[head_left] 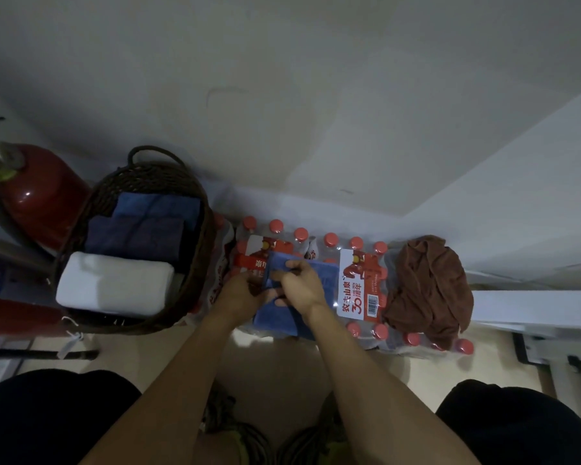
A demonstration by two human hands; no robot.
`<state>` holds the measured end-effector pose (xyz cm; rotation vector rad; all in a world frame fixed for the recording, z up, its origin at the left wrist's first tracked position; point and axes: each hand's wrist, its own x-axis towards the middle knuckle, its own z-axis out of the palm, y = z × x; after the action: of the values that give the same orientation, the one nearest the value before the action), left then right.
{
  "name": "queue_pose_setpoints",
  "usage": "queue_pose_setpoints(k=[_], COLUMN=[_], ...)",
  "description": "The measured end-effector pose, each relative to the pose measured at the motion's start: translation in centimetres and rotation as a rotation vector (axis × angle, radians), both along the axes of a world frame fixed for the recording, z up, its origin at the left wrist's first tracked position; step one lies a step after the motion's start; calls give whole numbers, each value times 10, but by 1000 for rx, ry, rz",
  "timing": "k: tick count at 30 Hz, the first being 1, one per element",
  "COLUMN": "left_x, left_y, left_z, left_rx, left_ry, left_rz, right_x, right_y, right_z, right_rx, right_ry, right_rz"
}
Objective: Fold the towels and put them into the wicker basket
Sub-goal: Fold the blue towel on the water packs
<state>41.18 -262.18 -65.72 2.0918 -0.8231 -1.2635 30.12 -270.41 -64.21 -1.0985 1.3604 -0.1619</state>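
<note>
The person is bent over a shrink-wrapped pack of water bottles (359, 280) that serves as a folding surface, and the step in hand looks like the folding of a blue towel (282, 317) lying across the pack's left half. Both hands are on it: the left hand (240, 295) presses down at the towel's left edge, and the right hand (299, 283) pinches a fold of the cloth between fingers and thumb near the towel's far edge. How tightly the left fingers close I cannot tell.

The wicker basket (202, 263) sits just beside the pack's left end and already holds a white towel (114, 283) at its near side, a dark navy towel (135, 236) in the middle and a lighter blue one (158, 204) at the far side, all folded. A brown towel (430, 286) lies crumpled on the pack's right end, not yet folded.

Next, I'd judge, the fold wants finishing and flattening, then a lift leftward into what little room the basket has left.

The pack's label reads 农夫山泉, with a large "30" and 周年 beneath, plus a barcode; the smaller print is too fine to read. A red fire extinguisher (37, 193) stands beyond the basket.
</note>
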Motion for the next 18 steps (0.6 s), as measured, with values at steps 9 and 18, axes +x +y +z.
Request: queue_pose_setpoints(k=[9, 18], left_x=[-19, -75], left_y=[-7, -13], left_z=[-2, 63], left_rx=[158, -309], left_ry=[-143, -76], left_rz=[-53, -142], right_x=[-20, -105], right_y=[0, -11], right_z=[21, 78], right_rx=[141, -699], right_ry=[-128, 305], right_rz=[86, 587])
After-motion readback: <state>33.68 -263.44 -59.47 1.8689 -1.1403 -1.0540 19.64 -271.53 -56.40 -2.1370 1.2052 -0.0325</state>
